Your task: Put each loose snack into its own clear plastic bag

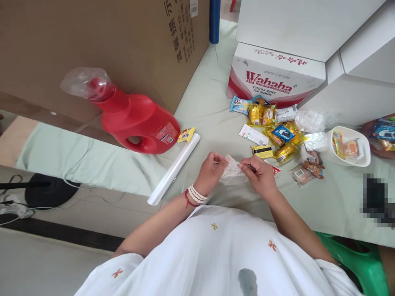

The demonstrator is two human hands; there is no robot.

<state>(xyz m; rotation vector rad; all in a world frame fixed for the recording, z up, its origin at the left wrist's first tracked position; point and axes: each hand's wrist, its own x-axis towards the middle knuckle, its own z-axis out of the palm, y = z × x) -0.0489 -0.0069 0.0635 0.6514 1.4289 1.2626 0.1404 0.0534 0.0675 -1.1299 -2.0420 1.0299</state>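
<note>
1. Two grips: the left hand and the right hand, both with fingers drawn in to a narrow pinch. The right thumb and forefinger have hold of a crumpled clear plastic piece; the left fingertips are at its other edge, though how firmly they hold it I cannot tell.
2. One plastic piece, bag or loose film I cannot tell, lies between the two grips, on the person's side of the Wahaha carton, toward the carton's left end.
3. One bracelet of pale beads, wound in several rows, is on the left wrist.
4. One plastic film roll lies left of the carton and nearer the person, with one yellow snack packet touching its far end.
5. One red handled jug, its cap inside a clear bag, is well left of the carton.
6. One heap of snack packets lies in front of the carton; they overlap too much for an exact count. One dark blue packet lies on top.
7. One white tub, nearer the person than the carton and beyond its right end, holds at least two packets.
</note>
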